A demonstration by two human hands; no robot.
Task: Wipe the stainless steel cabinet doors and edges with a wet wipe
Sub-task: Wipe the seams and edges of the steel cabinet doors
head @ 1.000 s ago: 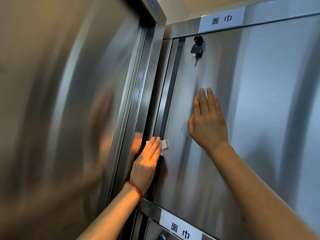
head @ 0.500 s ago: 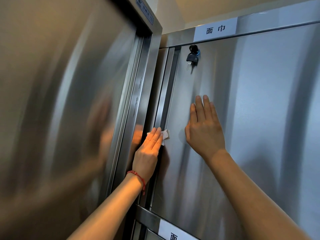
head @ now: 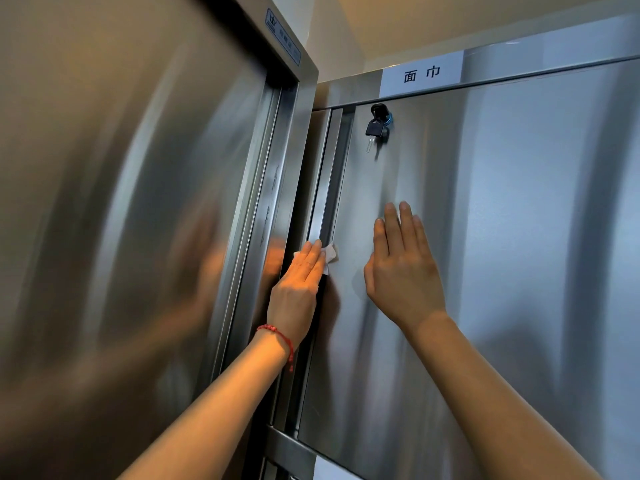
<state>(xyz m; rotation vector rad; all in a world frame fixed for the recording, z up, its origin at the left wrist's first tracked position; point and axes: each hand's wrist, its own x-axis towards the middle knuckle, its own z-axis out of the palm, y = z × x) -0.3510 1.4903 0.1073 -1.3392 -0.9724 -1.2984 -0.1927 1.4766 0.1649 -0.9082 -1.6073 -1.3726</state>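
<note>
A stainless steel cabinet door (head: 502,237) fills the right half of the view. Along its left side runs a vertical edge strip (head: 323,188). My left hand (head: 298,292), with a red string bracelet at the wrist, presses a small white wet wipe (head: 330,253) flat against that edge with straight fingers. Only a corner of the wipe shows past the fingertips. My right hand (head: 403,271) lies flat on the door face, fingers straight and pointing up, holding nothing.
A taller steel cabinet (head: 121,202) stands close on the left, its frame (head: 277,202) beside the wiped edge. A black key (head: 375,128) hangs from the door's lock near the top. A white label (head: 421,75) sits on the rail above; another rail (head: 291,452) runs below.
My left hand has slid the wipe a little upward along the door's left edge. The view has tilted upward, so the lower label has dropped out of sight. My right hand stays flat on the door.
</note>
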